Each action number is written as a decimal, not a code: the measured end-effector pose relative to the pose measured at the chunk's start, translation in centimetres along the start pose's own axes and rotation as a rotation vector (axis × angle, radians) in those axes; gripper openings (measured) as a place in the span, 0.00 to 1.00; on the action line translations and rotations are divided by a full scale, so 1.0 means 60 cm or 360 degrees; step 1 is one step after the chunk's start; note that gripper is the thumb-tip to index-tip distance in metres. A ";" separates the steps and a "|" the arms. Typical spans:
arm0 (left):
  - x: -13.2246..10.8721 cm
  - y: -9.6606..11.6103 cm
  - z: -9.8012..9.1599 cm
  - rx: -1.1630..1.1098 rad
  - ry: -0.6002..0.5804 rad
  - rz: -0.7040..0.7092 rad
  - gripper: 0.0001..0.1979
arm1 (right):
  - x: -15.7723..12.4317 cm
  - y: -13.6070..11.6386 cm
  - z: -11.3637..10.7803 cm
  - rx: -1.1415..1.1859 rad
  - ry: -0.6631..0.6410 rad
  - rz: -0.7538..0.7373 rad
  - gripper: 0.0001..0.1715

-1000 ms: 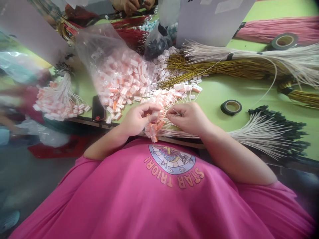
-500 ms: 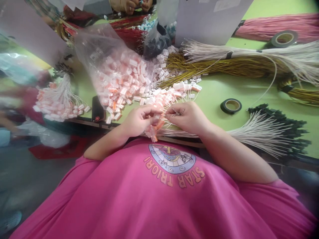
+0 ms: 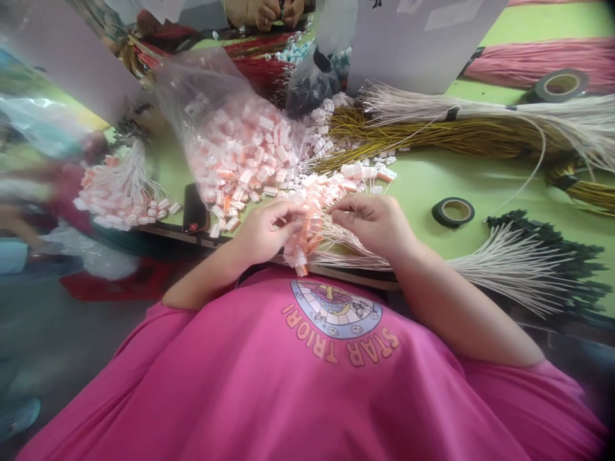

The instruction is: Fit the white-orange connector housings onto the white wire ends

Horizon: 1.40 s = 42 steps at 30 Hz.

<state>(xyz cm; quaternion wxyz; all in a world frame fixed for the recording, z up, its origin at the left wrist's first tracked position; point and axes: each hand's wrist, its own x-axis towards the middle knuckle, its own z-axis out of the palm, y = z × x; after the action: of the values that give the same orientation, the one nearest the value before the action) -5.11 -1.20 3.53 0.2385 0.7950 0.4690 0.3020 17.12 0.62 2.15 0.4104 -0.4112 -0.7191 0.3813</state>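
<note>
My left hand (image 3: 269, 232) is closed at the table's front edge, its fingertips at a cluster of white and orange connectors (image 3: 300, 246); what they pinch is too small to make out. Just to the right, my right hand (image 3: 372, 221) has thumb and forefinger pressed together beside white wires (image 3: 343, 238), and anything between them cannot be made out. The wires run under my right hand towards a fan of white wires (image 3: 509, 262) with black connectors (image 3: 576, 269) at the right. Beyond my hands is a pile of loose connectors (image 3: 259, 157) in and around a clear bag (image 3: 192, 96).
A roll of black tape (image 3: 453, 212) lies on the green table (image 3: 418, 179). Yellow wires (image 3: 413, 131) and white wires (image 3: 480, 105) stretch across behind it. At left are a dark phone-like object (image 3: 195, 208) and bundled wires with connectors (image 3: 127, 198). Another person's hands (image 3: 273, 13) show at the top.
My right hand has drawn slightly away from my left hand, widening the gap between them. Metal wire tips seen at its fingers earlier no longer show. The whole view has shifted slightly.
</note>
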 end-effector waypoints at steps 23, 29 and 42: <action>0.024 -0.027 -0.041 -0.0496 -0.0052 -0.0405 0.15 | 0.006 0.018 -0.002 0.0488 -0.0102 0.0442 0.05; 0.011 0.027 0.019 -0.1016 -0.0297 -0.0533 0.13 | 0.004 0.015 0.005 0.0722 -0.0277 0.0399 0.05; 0.017 0.022 0.032 -0.0929 -0.0245 -0.0570 0.11 | 0.002 0.004 0.009 0.0210 -0.0141 0.0374 0.12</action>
<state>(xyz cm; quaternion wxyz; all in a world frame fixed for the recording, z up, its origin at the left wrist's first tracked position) -2.62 -1.08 3.31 0.5395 0.6188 0.4756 0.3158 16.65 0.70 1.74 0.3569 -0.4475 -0.6568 0.4909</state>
